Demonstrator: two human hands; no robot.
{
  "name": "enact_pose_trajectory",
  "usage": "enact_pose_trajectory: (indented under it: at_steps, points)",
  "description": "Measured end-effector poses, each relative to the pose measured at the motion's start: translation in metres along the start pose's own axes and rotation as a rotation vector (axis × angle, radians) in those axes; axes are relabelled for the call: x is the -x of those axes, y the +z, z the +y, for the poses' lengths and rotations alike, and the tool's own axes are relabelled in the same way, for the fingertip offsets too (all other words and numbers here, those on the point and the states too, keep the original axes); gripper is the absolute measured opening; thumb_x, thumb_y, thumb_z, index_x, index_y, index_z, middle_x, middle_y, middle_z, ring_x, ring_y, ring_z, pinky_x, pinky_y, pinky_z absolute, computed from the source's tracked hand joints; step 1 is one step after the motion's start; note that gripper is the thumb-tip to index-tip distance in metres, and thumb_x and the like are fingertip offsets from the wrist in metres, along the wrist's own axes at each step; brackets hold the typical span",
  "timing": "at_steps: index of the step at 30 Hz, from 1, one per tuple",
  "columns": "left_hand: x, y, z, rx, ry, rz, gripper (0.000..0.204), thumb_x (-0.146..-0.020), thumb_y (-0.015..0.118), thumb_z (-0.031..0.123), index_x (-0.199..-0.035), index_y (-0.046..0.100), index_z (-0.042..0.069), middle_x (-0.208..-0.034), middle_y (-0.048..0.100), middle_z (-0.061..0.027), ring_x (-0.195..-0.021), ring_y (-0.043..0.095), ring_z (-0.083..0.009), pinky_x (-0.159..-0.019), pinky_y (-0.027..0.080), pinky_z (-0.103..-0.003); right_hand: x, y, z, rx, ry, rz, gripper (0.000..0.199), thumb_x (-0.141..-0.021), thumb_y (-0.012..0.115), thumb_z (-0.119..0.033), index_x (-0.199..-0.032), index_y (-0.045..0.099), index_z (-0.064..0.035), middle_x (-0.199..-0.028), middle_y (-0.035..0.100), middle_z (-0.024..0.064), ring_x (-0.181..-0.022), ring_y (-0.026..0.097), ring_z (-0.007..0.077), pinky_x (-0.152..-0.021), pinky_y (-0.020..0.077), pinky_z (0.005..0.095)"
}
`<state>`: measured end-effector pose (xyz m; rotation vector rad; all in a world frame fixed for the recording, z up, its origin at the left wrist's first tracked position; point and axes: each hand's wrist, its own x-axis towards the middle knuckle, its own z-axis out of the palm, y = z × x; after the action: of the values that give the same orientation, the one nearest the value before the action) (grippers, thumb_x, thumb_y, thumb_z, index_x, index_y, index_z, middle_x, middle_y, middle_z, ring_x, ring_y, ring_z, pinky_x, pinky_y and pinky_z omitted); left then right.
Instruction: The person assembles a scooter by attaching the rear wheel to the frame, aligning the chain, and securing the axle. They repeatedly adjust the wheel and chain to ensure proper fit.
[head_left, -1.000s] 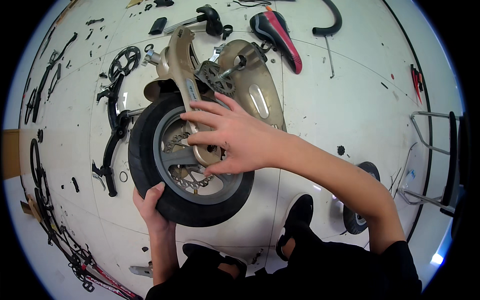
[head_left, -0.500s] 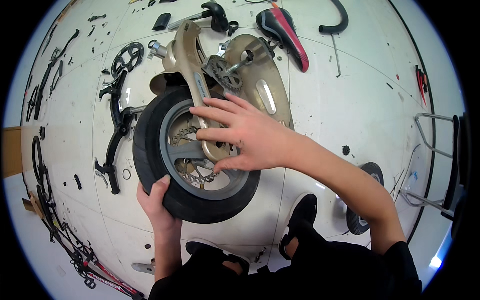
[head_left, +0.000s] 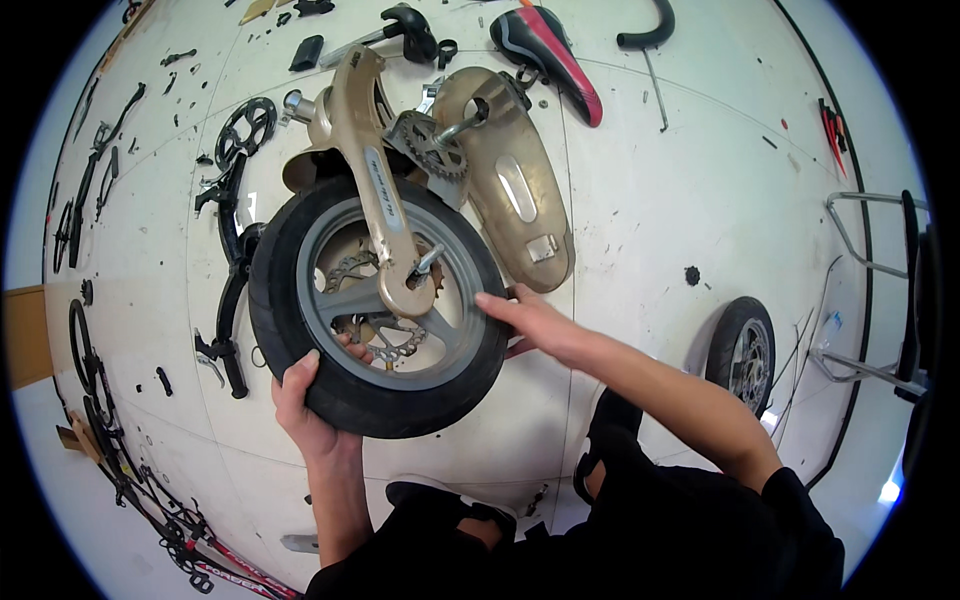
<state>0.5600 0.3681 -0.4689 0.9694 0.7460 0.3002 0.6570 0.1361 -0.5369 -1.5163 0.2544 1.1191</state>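
A wheel with a fat black tyre (head_left: 280, 290) and grey spokes stands tilted before me. My left hand (head_left: 310, 412) is closed on its lower left side, thumb on the tyre and fingertips showing through the spokes. At the right side, my right hand (head_left: 537, 322) grips the wheel, thumb on the rim and fingers behind the tyre. A gold single-sided fork (head_left: 372, 180) lies over the wheel, its end at the hub, where a metal axle bolt (head_left: 430, 258) sticks out. Behind the spokes shows a perforated brake disc (head_left: 395, 350). Beyond the wheel sits a chainring with crank (head_left: 432, 145).
A gold cover (head_left: 516, 225) lies right of the fork. Left are a black chainring (head_left: 246, 132) and a black handlebar (head_left: 230, 290). Farther off lies a red-black saddle (head_left: 550, 62). At right are another wheel (head_left: 740, 350) and chair legs (head_left: 850, 372); a bicycle frame (head_left: 195, 540) lies lower left.
My right hand has moved off the fork end, down and right, onto the tyre's right side. The axle bolt now shows. My left hand keeps its grip, with fingertips now visible through the spokes.
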Motion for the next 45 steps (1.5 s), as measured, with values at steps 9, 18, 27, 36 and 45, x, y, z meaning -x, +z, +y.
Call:
enact_pose_trajectory:
  at_steps: [9,18,27,36,45]
  points:
    - [0.013,0.011,0.003,-0.052,0.001,0.024,0.038,-0.082,0.060,0.009,-0.111,0.055,-0.015,-0.093,0.067,-0.0241,-0.079,0.070,-0.0329,-0.076,0.060,-0.043,-0.035,0.019,0.035,-0.581,0.012,0.009,0.054,-0.082,0.076,-0.021,-0.124,0.052,0.0029,-0.112,0.064,0.0136,-0.097,0.066,0.0211,-0.087,0.0547,0.0338]
    - [-0.011,-0.058,-0.001,-0.321,0.117,-0.185,0.064,-0.101,0.036,0.047,-0.125,0.057,-0.007,-0.114,0.066,-0.0166,-0.103,0.066,-0.0240,-0.085,0.056,-0.037,-0.009,-0.029,0.036,-0.690,0.149,0.053,0.040,-0.085,0.067,-0.022,-0.116,0.061,0.0021,-0.103,0.068,0.0140,-0.091,0.067,0.0255,-0.087,0.0547,0.0376]
    - [0.003,-0.003,-0.104,-0.267,-0.202,-0.346,0.051,-0.104,0.042,0.037,-0.126,0.056,-0.007,-0.104,0.065,-0.0144,-0.092,0.063,-0.0197,-0.074,0.054,-0.032,0.001,-0.110,0.103,-0.765,0.129,0.015,0.036,-0.093,0.059,-0.026,-0.119,0.053,-0.0006,-0.106,0.056,0.0121,-0.091,0.057,0.0237,-0.081,0.0503,0.0342]
    - [-0.003,-0.007,-0.121,-0.147,-0.267,-0.406,0.067,-0.093,0.061,0.043,-0.135,0.048,-0.007,-0.114,0.062,-0.0148,-0.102,0.060,-0.0219,-0.085,0.050,-0.034,0.006,-0.108,0.088,-0.643,0.184,0.080,0.029,-0.094,0.059,-0.030,-0.105,0.054,-0.0042,-0.093,0.052,0.0070,-0.080,0.051,0.0170,-0.067,0.0478,0.0272]
    - [-0.026,-0.004,-0.126,-0.014,-0.355,-0.529,0.089,-0.079,0.080,0.031,-0.145,0.035,-0.007,-0.141,0.047,-0.0233,-0.127,0.051,-0.0285,-0.102,0.045,-0.038,0.008,-0.046,0.029,-0.278,0.028,0.307,0.053,-0.088,0.052,-0.024,-0.131,0.052,0.0070,-0.123,0.063,0.0233,-0.108,0.064,0.0342,-0.097,0.0528,0.0434]
